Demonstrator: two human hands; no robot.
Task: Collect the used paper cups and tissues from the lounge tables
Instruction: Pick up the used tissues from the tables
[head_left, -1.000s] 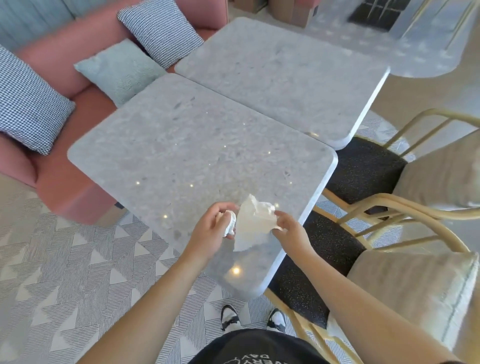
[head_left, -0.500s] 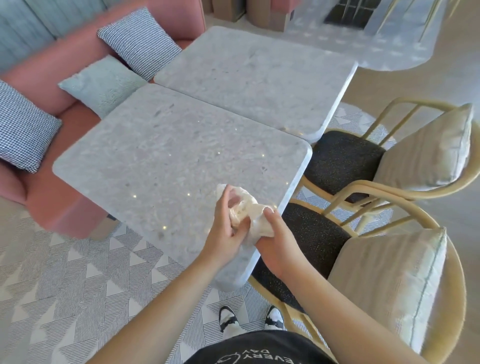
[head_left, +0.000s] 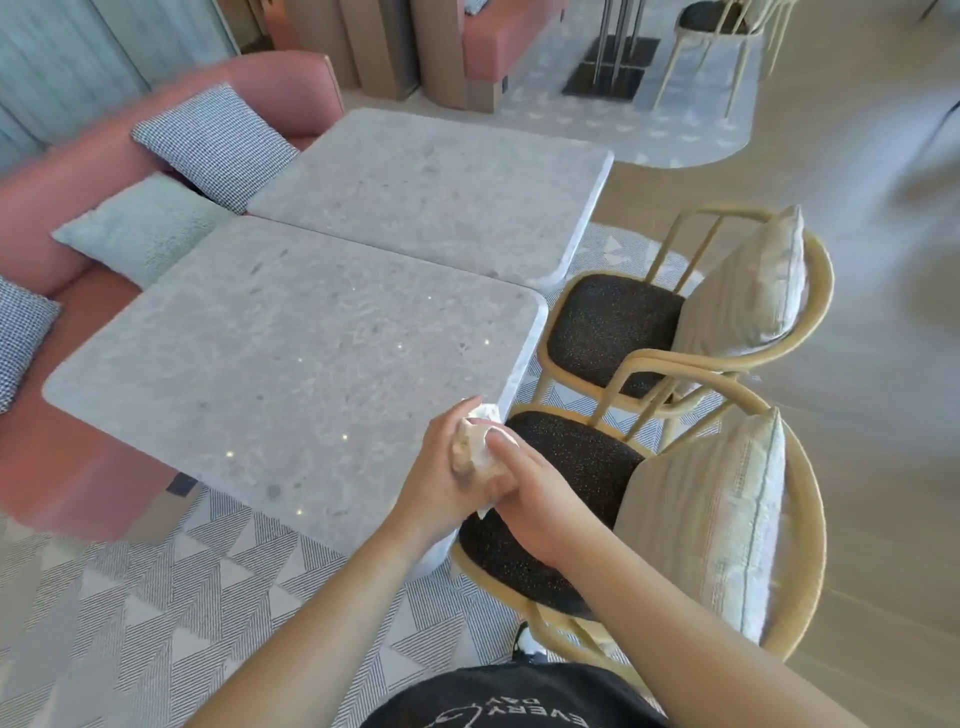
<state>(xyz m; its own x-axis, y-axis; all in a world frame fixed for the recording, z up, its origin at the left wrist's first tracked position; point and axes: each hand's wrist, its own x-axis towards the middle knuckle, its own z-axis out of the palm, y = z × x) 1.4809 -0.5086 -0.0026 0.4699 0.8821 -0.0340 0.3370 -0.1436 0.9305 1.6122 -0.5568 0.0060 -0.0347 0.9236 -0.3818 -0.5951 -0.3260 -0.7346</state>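
A lounge with a pale wooden floor (head_left: 857, 519) and a patterned grey rug (head_left: 156, 597) holds two grey stone benches pushed side by side. The near bench (head_left: 270, 364) lies just left of the hands, and the far bench (head_left: 426, 187) is beyond it. A pink sofa (head_left: 47, 218) with checked and pale cushions stands further left of the hands. To the right of the hands are two yellow-framed chairs, the near chair (head_left: 571, 467) directly under them and the far chair (head_left: 613, 322) behind it, each with a cream cushion. The left hand (head_left: 447, 478) and the right hand (head_left: 535, 499) are pressed together around a crumpled white tissue (head_left: 480, 447), both gripping it. The picture is somewhat blurred, so the tissue seems to be one bundle.
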